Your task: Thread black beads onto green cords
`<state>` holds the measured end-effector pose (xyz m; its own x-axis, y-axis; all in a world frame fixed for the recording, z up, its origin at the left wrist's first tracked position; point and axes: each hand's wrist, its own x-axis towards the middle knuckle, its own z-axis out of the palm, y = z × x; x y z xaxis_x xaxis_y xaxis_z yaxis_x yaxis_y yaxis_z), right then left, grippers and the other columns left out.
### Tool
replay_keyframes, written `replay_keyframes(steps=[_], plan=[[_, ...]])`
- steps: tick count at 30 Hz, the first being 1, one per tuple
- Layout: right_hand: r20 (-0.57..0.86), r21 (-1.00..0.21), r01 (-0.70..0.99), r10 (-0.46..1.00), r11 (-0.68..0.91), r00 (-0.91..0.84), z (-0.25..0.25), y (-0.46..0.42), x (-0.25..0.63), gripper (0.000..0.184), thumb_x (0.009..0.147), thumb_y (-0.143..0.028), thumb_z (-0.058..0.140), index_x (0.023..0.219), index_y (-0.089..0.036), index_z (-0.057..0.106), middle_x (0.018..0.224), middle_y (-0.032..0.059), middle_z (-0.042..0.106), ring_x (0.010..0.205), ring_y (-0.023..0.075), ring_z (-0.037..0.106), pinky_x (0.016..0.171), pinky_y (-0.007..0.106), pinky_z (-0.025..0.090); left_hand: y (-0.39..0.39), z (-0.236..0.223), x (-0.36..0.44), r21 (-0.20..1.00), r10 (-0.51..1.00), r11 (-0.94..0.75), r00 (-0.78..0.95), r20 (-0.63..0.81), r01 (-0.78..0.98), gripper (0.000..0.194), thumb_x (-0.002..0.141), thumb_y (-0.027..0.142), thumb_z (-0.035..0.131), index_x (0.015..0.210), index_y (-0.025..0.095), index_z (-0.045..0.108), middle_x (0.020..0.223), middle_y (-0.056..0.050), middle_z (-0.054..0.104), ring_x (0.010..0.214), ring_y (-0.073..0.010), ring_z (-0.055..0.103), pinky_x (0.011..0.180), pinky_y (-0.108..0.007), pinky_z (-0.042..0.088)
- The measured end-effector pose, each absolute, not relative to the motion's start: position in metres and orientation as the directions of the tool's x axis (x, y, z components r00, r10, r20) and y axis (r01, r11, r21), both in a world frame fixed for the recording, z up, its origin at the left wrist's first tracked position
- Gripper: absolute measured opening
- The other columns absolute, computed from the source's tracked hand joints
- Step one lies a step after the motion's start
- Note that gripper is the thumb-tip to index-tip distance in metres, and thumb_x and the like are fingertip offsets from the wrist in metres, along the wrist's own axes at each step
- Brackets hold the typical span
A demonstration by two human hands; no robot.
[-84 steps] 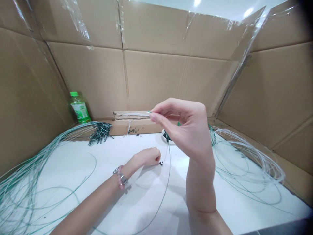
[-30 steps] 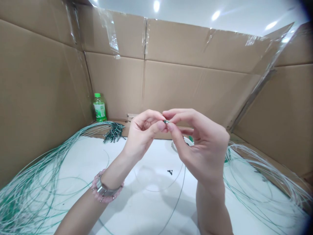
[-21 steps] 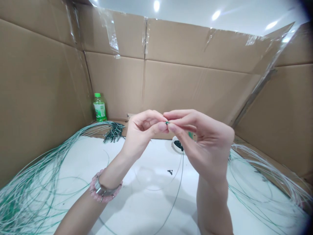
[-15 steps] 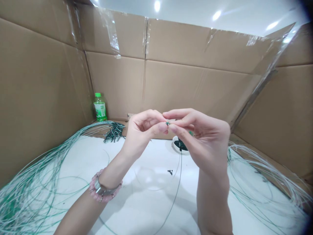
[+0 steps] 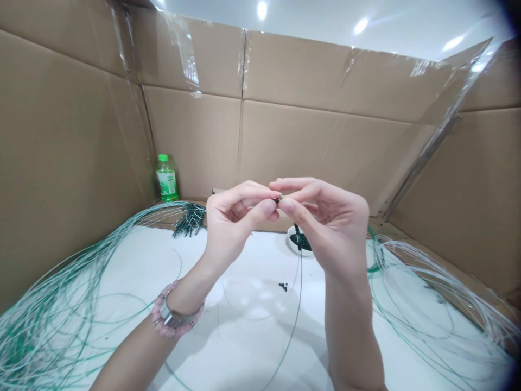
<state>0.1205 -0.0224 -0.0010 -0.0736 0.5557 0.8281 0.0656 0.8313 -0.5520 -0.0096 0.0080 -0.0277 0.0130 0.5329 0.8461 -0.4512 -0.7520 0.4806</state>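
Observation:
My left hand [image 5: 234, 220] is raised over the table, thumb and fingertips pinched on a tiny black piece [image 5: 277, 200]. Right against it, my right hand [image 5: 336, 222] pinches a thin green wire [image 5: 281, 197]; only a short bit shows between the fingertips. Below the right hand hangs a cable with a black sleeve [image 5: 298, 237], its thin grey-green length [image 5: 299, 304] curving down to the table's near side. Part of that cable is hidden behind the right hand. Beyond it stands a white bowl [image 5: 290, 241] of small black pieces.
Several loose black bits [image 5: 284, 287] lie on the white table [image 5: 244, 336]. Bundled green and white wires [image 5: 52, 304] spread at left, with dark ends [image 5: 190, 220]. More wires [image 5: 427, 282] lie at right. A green bottle [image 5: 166, 179] stands by the cardboard wall [image 5: 293, 141].
Both hands have shifted slightly left. The black piece now shows between the fingertips, where a green bit with an orange tip showed before.

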Motion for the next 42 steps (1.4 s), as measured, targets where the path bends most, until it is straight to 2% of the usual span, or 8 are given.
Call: replay_keyframes(steps=[3,8,14,17,23,30,37,42], plan=[[0.827,-0.555,0.036,0.556,0.831,-0.082,-0.002,-0.021,0.121,0.010,0.078,-0.019,0.068,0.069,-0.023,0.066,0.089,-0.0028,0.072,0.085,0.0111,0.068,0.066,0.019,0.056,0.007,-0.026,-0.010,0.446,0.490,-0.792,0.002,0.872,-0.416,0.010,0.080,0.017,0.065,0.082,0.023,0.073,0.074,0.002,0.065,0.058,-0.0036,0.062,0.056,-0.012,0.053],[0.805,-0.590,-0.007,0.587,0.808,-0.084,0.000,-0.022,0.119,0.009,0.077,-0.019,0.069,0.069,-0.022,0.067,0.089,-0.0020,0.071,0.088,0.0116,0.067,0.067,0.020,0.056,0.007,-0.023,-0.014,0.322,0.345,-0.903,-0.033,0.938,-0.285,0.009,0.079,0.013,0.066,0.084,0.019,0.071,0.073,0.001,0.066,0.061,-0.0060,0.063,0.054,-0.014,0.053],[0.799,-0.598,-0.037,0.593,0.800,-0.097,-0.001,-0.024,0.118,0.011,0.077,-0.019,0.069,0.068,-0.022,0.066,0.088,-0.0027,0.071,0.079,0.0099,0.067,0.061,0.019,0.055,0.009,-0.022,-0.018,0.242,0.256,-0.951,-0.050,0.966,-0.190,0.006,0.078,0.013,0.066,0.081,0.017,0.070,0.068,0.000,0.065,0.061,-0.0058,0.060,0.052,-0.014,0.050],[0.801,-0.595,-0.016,0.591,0.804,-0.095,-0.001,-0.025,0.117,0.011,0.078,-0.018,0.069,0.068,-0.022,0.067,0.088,-0.0027,0.070,0.079,0.0094,0.066,0.060,0.018,0.054,0.009,-0.023,-0.015,0.255,0.275,-0.945,-0.077,0.958,-0.205,0.004,0.079,0.014,0.066,0.078,0.016,0.069,0.066,0.001,0.064,0.059,-0.0051,0.060,0.051,-0.012,0.050],[0.827,-0.559,0.013,0.559,0.829,-0.063,0.000,-0.025,0.116,0.008,0.077,-0.015,0.069,0.073,-0.022,0.068,0.081,-0.0013,0.066,0.066,0.0080,0.060,0.046,0.017,0.048,0.008,-0.025,-0.010,0.305,0.347,-0.911,-0.114,0.931,-0.278,0.005,0.081,0.016,0.064,0.081,0.017,0.070,0.069,0.001,0.065,0.055,-0.0056,0.062,0.051,-0.015,0.052],[0.852,-0.523,0.015,0.523,0.852,-0.029,-0.003,-0.024,0.112,0.014,0.075,-0.008,0.068,0.076,-0.021,0.068,0.070,-0.0043,0.066,0.065,0.0072,0.062,0.058,0.018,0.055,0.010,-0.027,-0.009,0.359,0.416,-0.879,-0.137,0.899,-0.314,0.004,0.080,0.019,0.066,0.081,0.020,0.070,0.067,0.002,0.065,0.054,-0.0058,0.062,0.051,-0.015,0.055],[0.862,-0.506,0.026,0.506,0.862,-0.025,-0.003,-0.026,0.112,0.015,0.075,-0.007,0.068,0.078,-0.021,0.069,0.072,-0.0041,0.067,0.066,0.0076,0.063,0.061,0.019,0.057,0.009,-0.027,-0.010,0.327,0.365,-0.907,-0.109,0.925,-0.265,0.008,0.082,0.016,0.063,0.081,0.019,0.071,0.071,0.001,0.068,0.056,-0.0056,0.062,0.052,-0.015,0.054],[0.910,-0.414,0.137,0.413,0.900,0.038,-0.004,-0.028,0.110,0.017,0.079,-0.007,0.063,0.082,-0.022,0.069,0.072,-0.0034,0.065,0.066,0.0082,0.062,0.058,0.020,0.055,0.007,-0.026,-0.010,0.435,0.498,-0.824,-0.100,0.861,-0.363,0.007,0.082,0.019,0.064,0.080,0.020,0.070,0.068,0.002,0.067,0.056,-0.0062,0.063,0.055,-0.016,0.055]])
